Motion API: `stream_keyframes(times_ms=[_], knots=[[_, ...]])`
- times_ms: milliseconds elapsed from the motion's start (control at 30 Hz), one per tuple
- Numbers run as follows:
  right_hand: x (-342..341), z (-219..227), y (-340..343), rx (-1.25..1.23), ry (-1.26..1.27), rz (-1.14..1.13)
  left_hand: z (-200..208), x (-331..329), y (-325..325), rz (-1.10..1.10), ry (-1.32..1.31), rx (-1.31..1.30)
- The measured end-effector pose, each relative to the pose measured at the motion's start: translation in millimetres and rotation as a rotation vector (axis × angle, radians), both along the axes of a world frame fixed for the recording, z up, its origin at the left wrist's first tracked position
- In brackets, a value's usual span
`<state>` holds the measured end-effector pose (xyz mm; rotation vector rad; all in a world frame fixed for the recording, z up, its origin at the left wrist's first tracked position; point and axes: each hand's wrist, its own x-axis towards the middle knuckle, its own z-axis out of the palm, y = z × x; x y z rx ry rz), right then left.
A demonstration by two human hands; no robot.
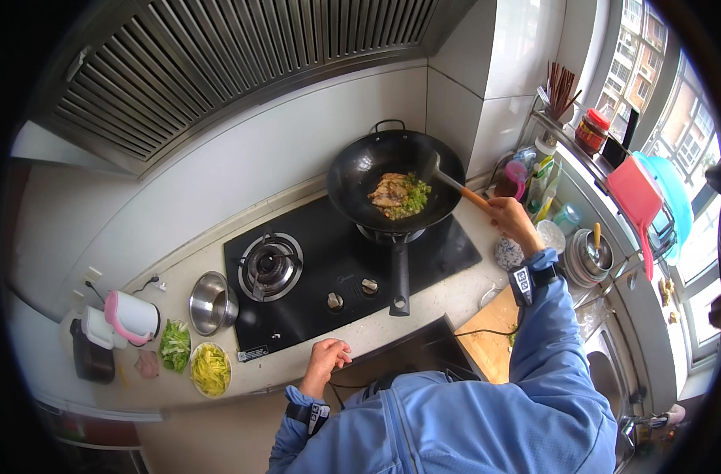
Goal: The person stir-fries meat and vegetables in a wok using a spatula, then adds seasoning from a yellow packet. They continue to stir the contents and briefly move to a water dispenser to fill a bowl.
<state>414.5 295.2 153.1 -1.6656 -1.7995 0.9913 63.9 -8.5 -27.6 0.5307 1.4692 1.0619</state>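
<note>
Your right grip [510, 221] is clamping the spatula [474, 197] just right of the wok [351, 180]. Your left grip [327, 360] is hovering half-open, nearer you than the wok.

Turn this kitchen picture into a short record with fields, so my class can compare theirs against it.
Right hand: right hand grips the wooden handle of a spatula
Left hand: left hand holds nothing visible, fingers loosely curled, near the counter's front edge
Cookware: black wok over the stove's right burner
Wok contents: browned pieces and chopped greens
Left of stove: metal bowl, leafy greens, plate of yellow strips
Above: slatted range hood
Flame: hidden, cannot tell
</note>
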Motion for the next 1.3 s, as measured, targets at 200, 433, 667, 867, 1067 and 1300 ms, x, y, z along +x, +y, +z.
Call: stream_keyframes(times_ms=[200, 433, 667, 867, 1067, 1300], knots=[[5, 28, 1, 0.538, -0.407, 0.245, -1, -18, -1, -0.015, -0.009, 0.020], [-28, 94, 43, 0.780, -1.306, 0.486, -4, -26, -4, -0.021, -0.053, 0.061], [-92, 129, 88, 0.835, -1.581, 0.577, -11, -36, -18, 0.004, -0.054, 0.070], [-122, 107, 123, 0.868, -1.604, 0.548, -14, -48, -33, 0.113, -0.025, 0.055], [-128, 118, 152, 1.125, -1.595, 0.607, -14, -55, -36, 0.168, -0.028, 0.066], [-149, 108, 163, 1.164, -1.696, 0.591, -10, -53, -30, 0.208, -0.018, 0.076]])
